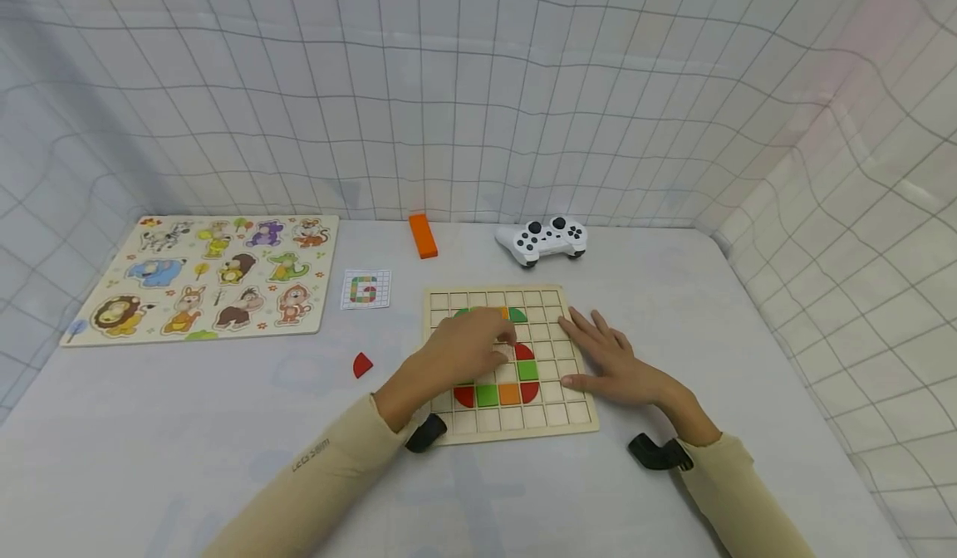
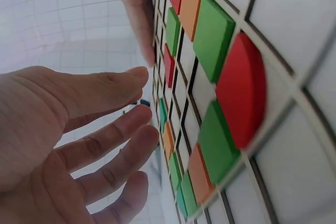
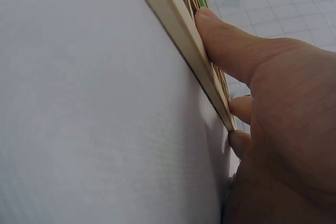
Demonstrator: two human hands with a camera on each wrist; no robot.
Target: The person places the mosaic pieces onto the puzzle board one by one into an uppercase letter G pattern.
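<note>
A wooden grid board (image 1: pixel 576 413) lies on the table, with red, green and orange tiles set in its squares. My left hand (image 1: pixel 469 346) hovers over the board's middle, thumb and fingertips apart with nothing between them; in the head view it hides part of the tile pattern. Below it, the left wrist view shows a red quarter-round tile (image 2: pixel 241 93) beside a green square tile (image 2: pixel 212 38). My right hand (image 1: pixel 609 363) rests on the board's right edge with fingers spread, its thumb (image 3: pixel 226 40) lying on the rim.
A loose red quarter-round tile (image 1: pixel 362 365) lies left of the board, below a small pattern card (image 1: pixel 366 290). An animal puzzle board (image 1: pixel 205 280) is at the far left. Behind the grid board are an orange block (image 1: pixel 423 236) and a white game controller (image 1: pixel 542 241).
</note>
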